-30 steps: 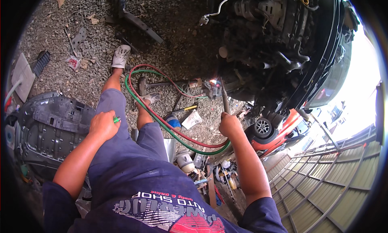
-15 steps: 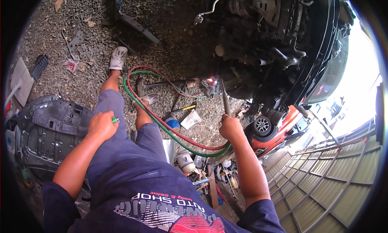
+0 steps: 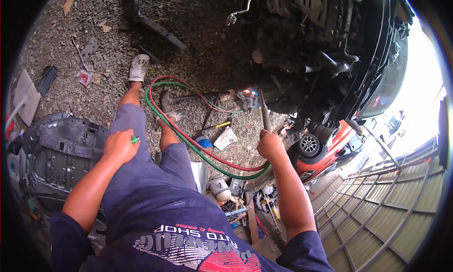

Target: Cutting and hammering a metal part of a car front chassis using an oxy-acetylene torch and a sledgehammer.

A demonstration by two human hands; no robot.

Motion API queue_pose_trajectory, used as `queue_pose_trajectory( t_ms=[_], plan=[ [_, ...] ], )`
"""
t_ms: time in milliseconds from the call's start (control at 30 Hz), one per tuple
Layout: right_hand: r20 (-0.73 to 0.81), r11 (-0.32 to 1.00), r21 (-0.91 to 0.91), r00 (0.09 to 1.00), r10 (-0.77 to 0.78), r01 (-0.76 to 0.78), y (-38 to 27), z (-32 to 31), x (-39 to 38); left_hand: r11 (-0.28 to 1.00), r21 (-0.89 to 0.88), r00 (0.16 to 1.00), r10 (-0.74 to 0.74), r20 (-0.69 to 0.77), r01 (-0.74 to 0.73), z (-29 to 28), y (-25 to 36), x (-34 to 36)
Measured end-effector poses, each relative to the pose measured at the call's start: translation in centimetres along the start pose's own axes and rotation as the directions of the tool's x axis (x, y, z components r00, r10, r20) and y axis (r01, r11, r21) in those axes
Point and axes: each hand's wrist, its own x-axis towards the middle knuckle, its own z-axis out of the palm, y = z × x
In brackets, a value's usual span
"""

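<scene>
My right hand point(image 3: 271, 145) grips a gas torch point(image 3: 264, 112), its fingers wrapped around the handle. The torch points away from me. Red and blue light glows on a metal part point(image 3: 248, 101) beside its tip, below the stripped front end of a dark car point(image 3: 325, 69). A red hose and a green hose point(image 3: 226, 167) loop from near my right wrist over the gravel. Against my left thigh, my left hand point(image 3: 120, 145) is closed on a small green object point(image 3: 136, 139); only its end shows, so its kind is unclear.
A long metal bar point(image 3: 163, 34) lies on the gravel ahead. To my left is a large black panel point(image 3: 66, 144). A blue can point(image 3: 204, 142), a white cup point(image 3: 225, 138) and mixed scrap lie between me and an orange vehicle point(image 3: 325, 154). A sheet-metal wall point(image 3: 387, 206) stands right.
The torch and my right hand have shifted slightly, and the glow at the metal part looks redder and bluer. My left hand stays on my thigh.
</scene>
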Motion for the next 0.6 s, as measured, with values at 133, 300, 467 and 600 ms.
queue_pose_trajectory(
  t_ms=[133, 300, 467, 600],
  plan=[
    [-0.016, 1.000, 0.022, 1.000, 0.000, 0.001, 0.6, 0.2, -0.9, 1.000, 0.013, 1.000, 0.005, 0.005, -0.006, 0.0, 0.2, 0.1],
    [-0.038, 0.999, 0.040, 0.999, 0.000, 0.001, 1.2, 0.7, -1.7, 1.000, 0.014, 1.000, 0.010, 0.007, -0.010, -0.4, 0.5, 0.1],
    [-0.040, 0.997, 0.073, 0.999, 0.027, -0.024, 1.4, 0.9, -2.1, 1.000, 0.023, 1.000, 0.004, 0.008, -0.004, -0.6, 0.8, 0.2],
    [-0.034, 0.998, 0.067, 0.999, 0.011, -0.008, 0.9, 0.5, -2.7, 1.000, 0.023, 1.000, -0.001, 0.005, 0.001, -0.6, 0.8, 0.2]
  ],
)
